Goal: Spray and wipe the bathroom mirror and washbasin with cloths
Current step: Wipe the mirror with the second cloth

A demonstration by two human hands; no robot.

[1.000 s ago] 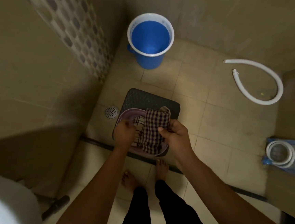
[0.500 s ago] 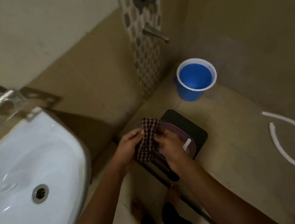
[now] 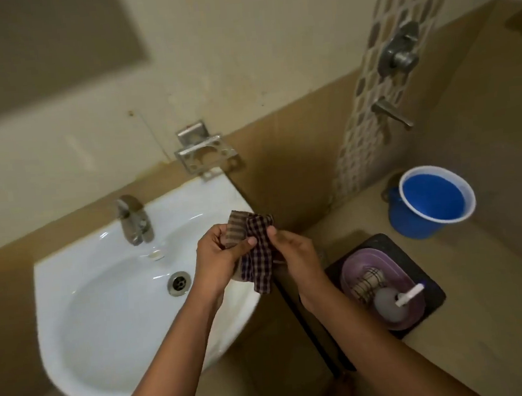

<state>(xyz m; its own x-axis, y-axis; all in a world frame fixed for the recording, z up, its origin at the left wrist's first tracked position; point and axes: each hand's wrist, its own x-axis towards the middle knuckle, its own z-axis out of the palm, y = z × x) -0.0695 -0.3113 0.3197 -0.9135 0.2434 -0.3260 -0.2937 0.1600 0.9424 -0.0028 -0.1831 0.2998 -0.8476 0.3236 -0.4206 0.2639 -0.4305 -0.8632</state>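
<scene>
Both hands hold a dark checked cloth (image 3: 259, 261) over the right rim of the white washbasin (image 3: 83, 314). My left hand (image 3: 218, 261) pinches its upper left part, where a brown striped fold shows. My right hand (image 3: 293, 252) grips its right edge. The cloth hangs down between them. The mirror (image 3: 35, 50) shows at the top left on the wall. On the floor at the right, a purple basket (image 3: 395, 265) holds another checked cloth (image 3: 366, 283) and a grey spray bottle (image 3: 392, 301) with a white nozzle.
A metal tap (image 3: 134, 220) stands at the basin's back, a drain (image 3: 178, 282) in its bowl. A steel holder (image 3: 205, 153) hangs on the wall above. A blue bucket (image 3: 430, 200) stands on the floor by a wall valve (image 3: 398, 50) and spout (image 3: 393, 115). The basket rests on a black mat (image 3: 429, 293).
The view has swung up from the floor to the washbasin and wall. Both hands have lifted the checked cloth out of the purple basket and brought it up over the basin's right rim.
</scene>
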